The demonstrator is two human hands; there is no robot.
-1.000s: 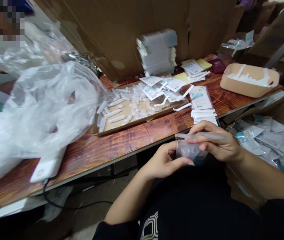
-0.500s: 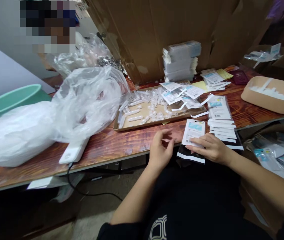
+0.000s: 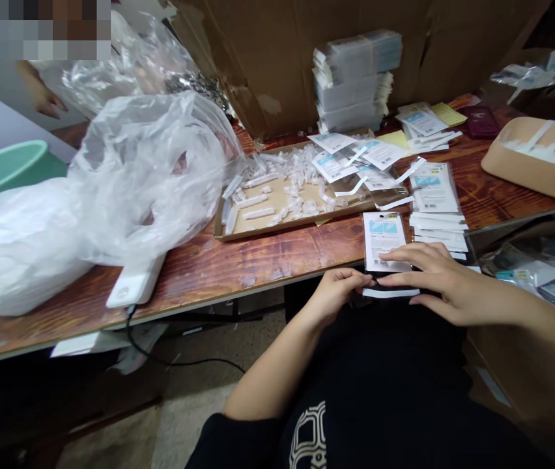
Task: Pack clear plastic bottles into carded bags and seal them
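Note:
A clear plastic packet with a white and blue printed card (image 3: pixel 384 240) lies at the table's front edge, its flap with a white strip hanging toward me. My left hand (image 3: pixel 340 292) is closed, thumb and finger pinching the packet's lower left edge. My right hand (image 3: pixel 436 277) lies spread over the lower part of the packet, its fingertips touching the card and flap. Just right of it, a row of overlapping packets (image 3: pixel 434 189) shows several white strips. Behind, a shallow cardboard tray (image 3: pixel 277 228) holds small clear plastic pieces, with more packets (image 3: pixel 333 166) across its right end.
A large clear plastic bag (image 3: pixel 155 176) covers the table's left, beside a white device (image 3: pixel 135 283) with a black cable. Banded stacks (image 3: pixel 355 81) stand at the back. A tan tray (image 3: pixel 526 172) with white strips sits right. A co-worker's hand (image 3: pixel 45 98) shows far left.
My left hand has moved right and down and now pinches the packet's edge. My right hand's fingers have spread over the packet. The camera view has shifted slightly.

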